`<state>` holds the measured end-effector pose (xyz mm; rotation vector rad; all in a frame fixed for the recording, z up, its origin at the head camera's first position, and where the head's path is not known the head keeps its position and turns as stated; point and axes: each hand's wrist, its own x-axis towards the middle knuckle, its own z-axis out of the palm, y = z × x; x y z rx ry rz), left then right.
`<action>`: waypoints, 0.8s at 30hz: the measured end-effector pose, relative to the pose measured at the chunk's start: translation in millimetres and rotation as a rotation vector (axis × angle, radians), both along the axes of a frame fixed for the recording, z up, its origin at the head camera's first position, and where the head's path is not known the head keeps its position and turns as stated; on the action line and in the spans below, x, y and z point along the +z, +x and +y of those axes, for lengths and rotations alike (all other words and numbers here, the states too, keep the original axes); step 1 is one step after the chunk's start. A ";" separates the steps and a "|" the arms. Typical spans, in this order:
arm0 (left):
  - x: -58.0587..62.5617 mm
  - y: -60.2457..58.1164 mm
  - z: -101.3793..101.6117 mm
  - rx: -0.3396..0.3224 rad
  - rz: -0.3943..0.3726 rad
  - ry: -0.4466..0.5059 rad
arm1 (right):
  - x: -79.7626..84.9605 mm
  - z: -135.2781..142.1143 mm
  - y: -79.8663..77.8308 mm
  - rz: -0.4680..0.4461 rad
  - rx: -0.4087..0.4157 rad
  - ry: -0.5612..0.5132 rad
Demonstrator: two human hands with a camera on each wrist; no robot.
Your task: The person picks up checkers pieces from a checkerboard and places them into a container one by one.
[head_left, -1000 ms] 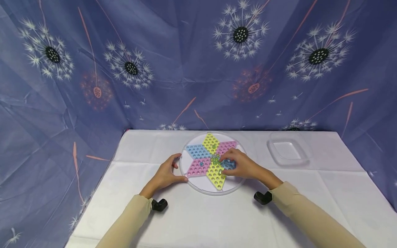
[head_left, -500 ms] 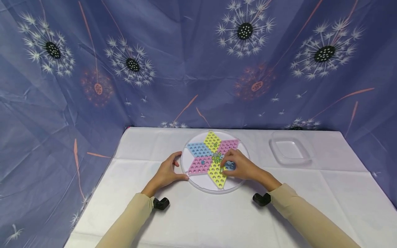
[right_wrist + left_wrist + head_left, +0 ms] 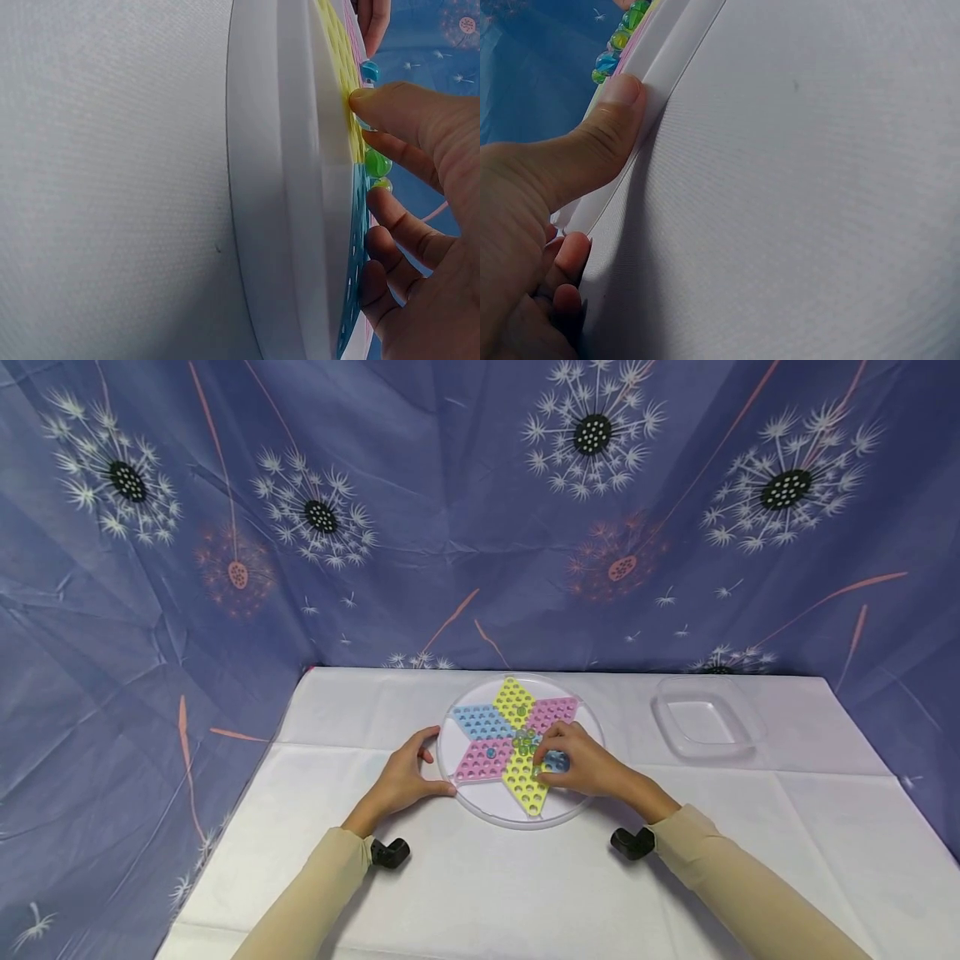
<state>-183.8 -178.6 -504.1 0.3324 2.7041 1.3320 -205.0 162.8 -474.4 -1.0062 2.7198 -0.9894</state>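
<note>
While my loosely spread left hand (image 3: 400,782) touches the round board (image 3: 486,798), my right hand (image 3: 583,763) pinches a marble (image 3: 536,771) at its near yellow star-tip (image 3: 531,799), apparently seating it; next needs a gentle release.

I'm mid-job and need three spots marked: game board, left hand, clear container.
Game board (image 3: 489,797), head view: bare white base at its near-left.
Left hand (image 3: 403,779), head view: middle of the hand.
Clear container (image 3: 697,723), head view: its inner floor.
</note>
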 end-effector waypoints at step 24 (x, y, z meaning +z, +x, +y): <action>0.3 3.4 1.8 0.003 0.006 0.014 | 10.3 3.2 -5.6 -0.020 0.011 -0.012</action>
